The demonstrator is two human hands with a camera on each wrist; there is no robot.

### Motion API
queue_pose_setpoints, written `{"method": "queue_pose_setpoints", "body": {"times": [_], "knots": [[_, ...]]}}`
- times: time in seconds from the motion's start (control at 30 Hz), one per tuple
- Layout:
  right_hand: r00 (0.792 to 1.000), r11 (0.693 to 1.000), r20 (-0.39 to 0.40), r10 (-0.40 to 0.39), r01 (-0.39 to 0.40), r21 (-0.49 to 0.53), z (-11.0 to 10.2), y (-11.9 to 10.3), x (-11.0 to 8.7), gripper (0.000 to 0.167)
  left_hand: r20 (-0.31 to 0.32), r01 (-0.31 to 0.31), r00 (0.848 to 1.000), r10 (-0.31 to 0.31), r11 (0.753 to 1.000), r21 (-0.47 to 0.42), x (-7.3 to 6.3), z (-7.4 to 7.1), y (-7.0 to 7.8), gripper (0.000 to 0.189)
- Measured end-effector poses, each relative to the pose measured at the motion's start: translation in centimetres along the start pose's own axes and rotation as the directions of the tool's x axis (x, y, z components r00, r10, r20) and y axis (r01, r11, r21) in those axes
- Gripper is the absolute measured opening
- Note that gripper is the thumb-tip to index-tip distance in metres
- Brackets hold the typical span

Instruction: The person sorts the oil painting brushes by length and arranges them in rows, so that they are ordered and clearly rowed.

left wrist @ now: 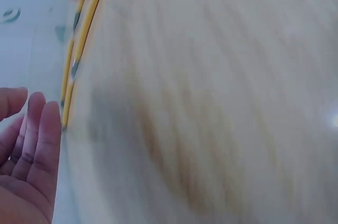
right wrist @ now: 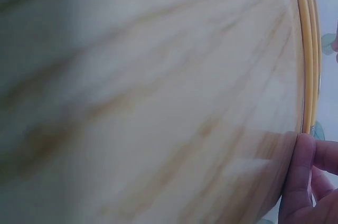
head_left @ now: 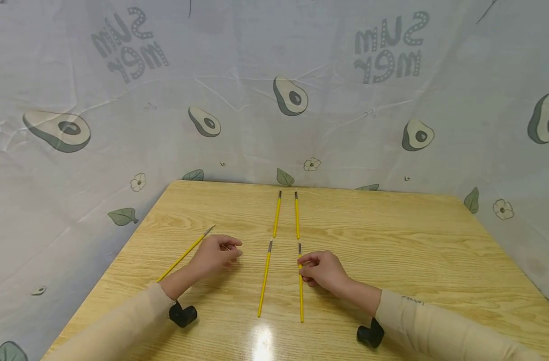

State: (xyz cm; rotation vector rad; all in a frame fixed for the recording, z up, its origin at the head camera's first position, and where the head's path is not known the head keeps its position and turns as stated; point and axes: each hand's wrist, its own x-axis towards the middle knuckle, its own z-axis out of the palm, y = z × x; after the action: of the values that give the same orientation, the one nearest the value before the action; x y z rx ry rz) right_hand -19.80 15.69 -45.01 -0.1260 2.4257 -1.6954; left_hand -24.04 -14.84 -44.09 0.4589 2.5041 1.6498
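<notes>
My right hand (head_left: 324,271) has its thumb and fingertips at the upper part of the near right paintbrush (head_left: 301,303), a slim yellow-handled one lying on the wooden table (head_left: 383,235). In the right wrist view they pinch around the yellow handle (right wrist: 304,65). My left hand (head_left: 216,254) hovers left of the near left paintbrush (head_left: 264,283), holding nothing; thumb and fingers (left wrist: 45,145) stand apart in the left wrist view. Beyond these, a far left paintbrush (head_left: 277,215) and a far right paintbrush (head_left: 297,218) lie roughly in line with the near ones, dark bristles pointing away.
Another yellow paintbrush (head_left: 181,258) lies slanted at the left, partly behind the left hand and forearm. A pale curtain (head_left: 247,100) printed with avocados hangs behind the table and along its sides. Black wrist cameras (head_left: 182,315) hang below both sleeves.
</notes>
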Motion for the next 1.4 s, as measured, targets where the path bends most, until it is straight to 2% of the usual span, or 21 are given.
{"method": "queue_pose_setpoints", "body": {"times": [0.17,0.27,0.5,0.63,0.77,0.97,1.17,1.4], "knots": [[1.000,1.000,0.012,-0.007,0.007,0.010,-0.1,-0.1,-0.1,0.023,-0.053,-0.013,0.998,0.016,0.999,0.045,-0.2,-3.2,-0.5,0.029],[1.000,1.000,0.011,-0.006,0.006,0.018,-0.1,-0.2,-0.2,0.024,-0.093,0.004,0.996,0.003,0.997,0.075,-0.2,-4.9,-1.0,0.029],[1.000,1.000,-0.002,-0.005,0.005,0.031,-0.1,-0.1,-0.2,0.030,-0.152,0.045,0.988,-0.025,0.991,0.126,-0.6,-7.3,-2.4,0.030],[1.000,1.000,-0.019,-0.005,0.005,0.021,0.0,0.0,-0.2,0.039,-0.176,0.051,0.984,-0.020,0.983,0.176,-0.9,-8.0,-3.0,0.028],[1.000,1.000,-0.024,-0.006,0.006,0.012,0.0,0.0,-0.2,0.045,-0.186,0.063,0.982,-0.013,0.963,0.263,-1.1,-8.4,-3.0,0.026],[1.000,1.000,-0.027,-0.007,0.007,0.009,0.0,0.0,-0.2,0.045,-0.151,0.087,0.988,-0.034,0.929,0.360,-1.5,-8.7,-2.7,0.025],[1.000,1.000,-0.028,-0.004,0.004,0.005,0.0,-0.1,-0.3,0.044,-0.108,0.093,0.993,-0.056,0.923,0.372,-1.4,-8.9,-3.7,0.024],[1.000,1.000,-0.024,-0.005,0.005,0.004,0.0,-0.2,-0.2,0.044,-0.103,0.070,0.994,-0.033,0.924,0.376,-1.0,-9.2,-4.6,0.023]]}}
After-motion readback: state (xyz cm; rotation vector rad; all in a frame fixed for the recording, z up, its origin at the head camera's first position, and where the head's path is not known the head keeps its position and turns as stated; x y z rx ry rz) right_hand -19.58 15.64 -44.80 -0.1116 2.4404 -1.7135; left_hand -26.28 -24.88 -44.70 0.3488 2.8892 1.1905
